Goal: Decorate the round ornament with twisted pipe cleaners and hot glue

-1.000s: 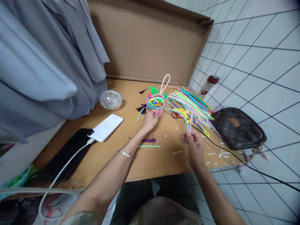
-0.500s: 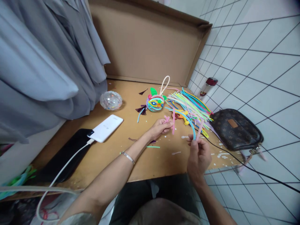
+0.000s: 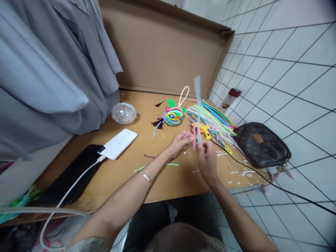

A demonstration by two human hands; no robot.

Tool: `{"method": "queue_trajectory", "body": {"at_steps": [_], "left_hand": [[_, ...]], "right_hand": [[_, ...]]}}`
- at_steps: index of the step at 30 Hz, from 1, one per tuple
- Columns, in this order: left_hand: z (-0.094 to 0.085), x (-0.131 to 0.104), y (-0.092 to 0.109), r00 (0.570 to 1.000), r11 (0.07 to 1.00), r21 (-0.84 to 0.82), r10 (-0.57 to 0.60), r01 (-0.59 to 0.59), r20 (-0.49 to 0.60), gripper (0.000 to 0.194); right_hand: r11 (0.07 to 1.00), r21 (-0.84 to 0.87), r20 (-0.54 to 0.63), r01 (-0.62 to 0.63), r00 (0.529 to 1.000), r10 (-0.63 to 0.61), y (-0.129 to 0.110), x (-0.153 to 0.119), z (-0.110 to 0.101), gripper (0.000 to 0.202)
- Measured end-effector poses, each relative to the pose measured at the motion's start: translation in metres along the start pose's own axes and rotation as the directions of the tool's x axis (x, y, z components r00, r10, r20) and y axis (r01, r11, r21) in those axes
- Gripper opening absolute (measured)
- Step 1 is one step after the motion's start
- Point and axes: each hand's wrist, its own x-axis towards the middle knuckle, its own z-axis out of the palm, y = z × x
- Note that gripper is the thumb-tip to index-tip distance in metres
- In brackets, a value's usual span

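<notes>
My left hand is closed on pink strips, some bunched at the fingers and one standing upright. Close beside it, my right hand pinches a light blue strip that points upward, with a pink strip along its lower end. Just beyond both hands lies a yellow glue gun on its side. Farther back is a colourful lion-head ornament with a white loop, a green leaf shape and a dark tassel. A pile of coloured strips spreads to its right.
A clear ball with coloured specks, a white power bank with a cable and a black phone-like slab lie left. A brown patterned bag and a red-capped bottle are right. Cardboard stands behind; grey cloth hangs left.
My right hand has moved left, close to my left hand. The blue strip in it has swung from curving leftward to standing upright. My left hand has stayed nearly in place.
</notes>
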Motion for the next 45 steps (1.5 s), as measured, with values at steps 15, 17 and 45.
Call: {"method": "queue_trajectory", "body": {"at_steps": [15,17,45], "left_hand": [[-0.017,0.006,0.021,0.990,0.964,-0.262,0.001,-0.038,-0.142,0.030],[-0.031,0.007,0.036,0.972,0.936,-0.337,0.018,-0.098,-0.233,0.013],[-0.044,0.023,-0.018,0.870,0.733,0.673,0.389,-0.093,-0.304,0.016]], "right_hand": [[0.996,0.023,0.024,0.088,0.996,-0.088,0.014,0.016,-0.004,0.019],[0.996,0.021,0.061,0.081,0.995,-0.082,0.022,0.018,-0.016,0.020],[0.971,0.239,0.064,0.004,0.998,-0.020,0.040,0.095,-0.036,0.022]]}}
